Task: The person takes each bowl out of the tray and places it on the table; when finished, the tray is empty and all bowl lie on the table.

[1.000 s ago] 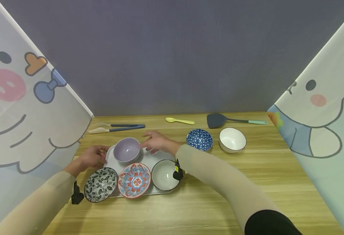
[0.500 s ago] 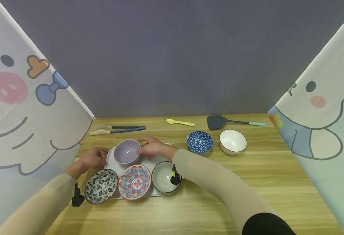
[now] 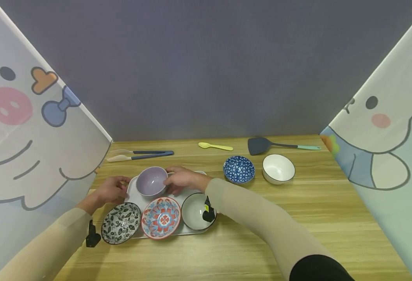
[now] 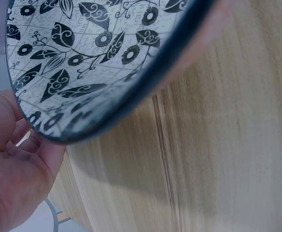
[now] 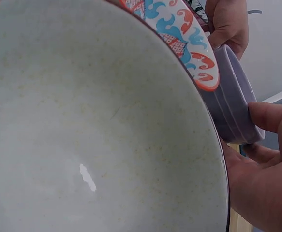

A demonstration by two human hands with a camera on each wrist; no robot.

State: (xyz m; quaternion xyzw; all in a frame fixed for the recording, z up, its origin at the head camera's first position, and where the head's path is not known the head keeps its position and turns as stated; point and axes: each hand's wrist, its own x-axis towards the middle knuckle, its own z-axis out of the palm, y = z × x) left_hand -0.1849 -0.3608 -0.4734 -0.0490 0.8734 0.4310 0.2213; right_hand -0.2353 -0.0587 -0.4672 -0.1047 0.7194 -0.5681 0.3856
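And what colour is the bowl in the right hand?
The bowl is plain light purple; clearest in the head view.

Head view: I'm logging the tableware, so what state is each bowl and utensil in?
Lavender round bowl: empty, gripped by right fingers
Black-and-white leafy bowl: empty
Red-blue patterned bowl: empty
Lower dark-rimmed white bowl: empty
Blue-patterned bowl: empty
Rightmost white bowl: empty
Blue-gray tongs: open
Yellow spoon: lying flat
Dark green-handled spatula: lying flat

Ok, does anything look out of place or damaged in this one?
Yes: the round black-and-white floral bowl juts well past the left end of the white rectangular tray, so it looks poorly seated, though its base is hidden. I see no spill or breakage.
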